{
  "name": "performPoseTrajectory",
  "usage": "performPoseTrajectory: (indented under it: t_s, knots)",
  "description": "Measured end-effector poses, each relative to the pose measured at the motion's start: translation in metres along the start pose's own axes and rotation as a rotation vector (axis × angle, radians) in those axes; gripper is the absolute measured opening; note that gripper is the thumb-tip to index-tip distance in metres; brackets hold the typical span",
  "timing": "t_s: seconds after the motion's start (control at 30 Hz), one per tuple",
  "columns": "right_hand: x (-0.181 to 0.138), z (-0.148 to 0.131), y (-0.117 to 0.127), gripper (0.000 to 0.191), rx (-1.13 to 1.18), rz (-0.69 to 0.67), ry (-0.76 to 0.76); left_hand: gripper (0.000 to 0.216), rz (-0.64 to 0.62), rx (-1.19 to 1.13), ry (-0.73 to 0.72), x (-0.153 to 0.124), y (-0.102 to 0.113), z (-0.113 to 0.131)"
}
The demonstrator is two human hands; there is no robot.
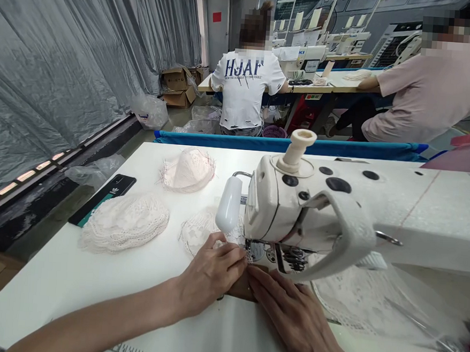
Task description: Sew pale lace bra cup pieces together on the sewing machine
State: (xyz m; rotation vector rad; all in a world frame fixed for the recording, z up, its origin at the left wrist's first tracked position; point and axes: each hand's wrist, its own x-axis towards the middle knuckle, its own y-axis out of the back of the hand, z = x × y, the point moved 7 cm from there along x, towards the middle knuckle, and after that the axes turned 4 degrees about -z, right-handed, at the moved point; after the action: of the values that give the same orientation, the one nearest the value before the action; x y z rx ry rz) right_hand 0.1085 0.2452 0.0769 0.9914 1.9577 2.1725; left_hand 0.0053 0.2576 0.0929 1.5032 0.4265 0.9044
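Observation:
A white sewing machine (273, 200) stands on the white table, with its needle area just beyond my hands. My left hand (214, 274) has its fingers curled and pinched on the edge of a white lace piece (201, 227), which runs under the machine head. My right hand (290, 308) lies with outstretched fingers on a brown flat piece (243, 286) in front of the needle. Its fingertips are close to those of my left hand. The machine head and my fingers hide part of the lace.
Left on the table are a stack of lace pieces (129, 222), a pale pink cup-shaped piece (189, 170) and a dark phone-like object (117, 185). More lace (355, 297) and blurred scissors (418, 323) lie right. Two people sit beyond the blue cloth edge (241, 142).

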Motion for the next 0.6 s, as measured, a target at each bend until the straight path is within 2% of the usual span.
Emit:
performPoseTrajectory:
  t_s: [0.2, 0.43, 0.6]
  knots:
    - [0.001, 0.002, -0.005, 0.038, 0.007, -0.004, -0.006, 0.022, -0.007, -0.033, -0.003, -0.002, -0.004, -0.005]
    - [0.002, 0.006, -0.006, 0.03, 0.012, 0.038, -0.025, 0.027, 0.074, -0.04, 0.022, 0.002, -0.007, -0.022]
    - [0.003, 0.008, -0.004, 0.028, 0.029, 0.072, -0.07, 0.028, -0.015, -0.021, 0.081, 0.001, -0.019, -0.028]
